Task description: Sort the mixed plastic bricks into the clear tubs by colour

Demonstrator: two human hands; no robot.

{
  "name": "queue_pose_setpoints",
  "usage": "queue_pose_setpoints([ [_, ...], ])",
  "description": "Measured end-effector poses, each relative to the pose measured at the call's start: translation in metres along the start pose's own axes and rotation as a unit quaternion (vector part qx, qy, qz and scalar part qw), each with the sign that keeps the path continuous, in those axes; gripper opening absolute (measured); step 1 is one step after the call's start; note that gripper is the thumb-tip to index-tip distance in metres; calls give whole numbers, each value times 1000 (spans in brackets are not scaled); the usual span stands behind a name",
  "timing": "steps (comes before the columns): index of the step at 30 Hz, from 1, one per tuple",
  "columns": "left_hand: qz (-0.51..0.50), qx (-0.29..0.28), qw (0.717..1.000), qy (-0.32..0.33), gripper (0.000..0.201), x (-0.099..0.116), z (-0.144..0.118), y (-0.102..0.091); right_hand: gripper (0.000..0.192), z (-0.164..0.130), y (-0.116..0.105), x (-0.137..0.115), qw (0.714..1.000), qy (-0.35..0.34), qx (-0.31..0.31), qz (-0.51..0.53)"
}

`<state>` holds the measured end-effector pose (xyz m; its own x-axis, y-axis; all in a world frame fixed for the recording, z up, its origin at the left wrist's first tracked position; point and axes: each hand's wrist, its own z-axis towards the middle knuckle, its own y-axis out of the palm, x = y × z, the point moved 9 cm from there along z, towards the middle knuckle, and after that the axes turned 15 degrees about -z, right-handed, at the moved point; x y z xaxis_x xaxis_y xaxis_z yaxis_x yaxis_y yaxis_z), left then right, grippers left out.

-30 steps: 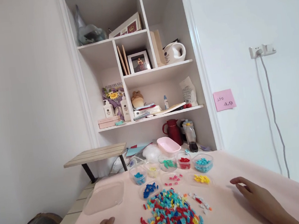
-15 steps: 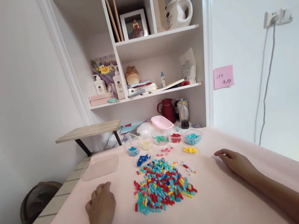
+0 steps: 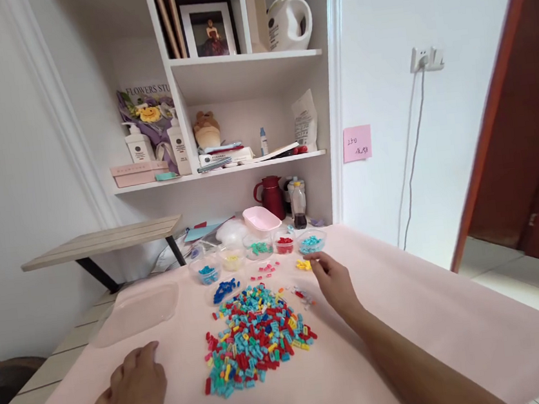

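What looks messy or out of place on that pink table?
A big mixed heap of colored blocks lies loose on the table, not in the small bowls behind it. A few stray pieces sit apart near the right hand. The left hand rests flat. Nothing looks broken or tipped over.

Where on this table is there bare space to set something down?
Bare cloth lies right of the right hand toward the table edge, and between the left hand and the brick pile. Crowded: the small bowls behind the pile.
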<state>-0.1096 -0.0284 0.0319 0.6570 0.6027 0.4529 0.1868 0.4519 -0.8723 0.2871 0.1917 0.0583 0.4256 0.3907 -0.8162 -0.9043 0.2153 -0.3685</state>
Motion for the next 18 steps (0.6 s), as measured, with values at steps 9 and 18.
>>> queue_pose_setpoints([
  [9, -9, 1, 1000, -12, 47, 2, 0, -5, 31, -4, 29, 23, 991, 1, -121, -53],
  [18, -8, 8, 1000, -6, 44, 2, 0, -7, 34, -22, 49, -17, 943, -192, -159, -220],
])
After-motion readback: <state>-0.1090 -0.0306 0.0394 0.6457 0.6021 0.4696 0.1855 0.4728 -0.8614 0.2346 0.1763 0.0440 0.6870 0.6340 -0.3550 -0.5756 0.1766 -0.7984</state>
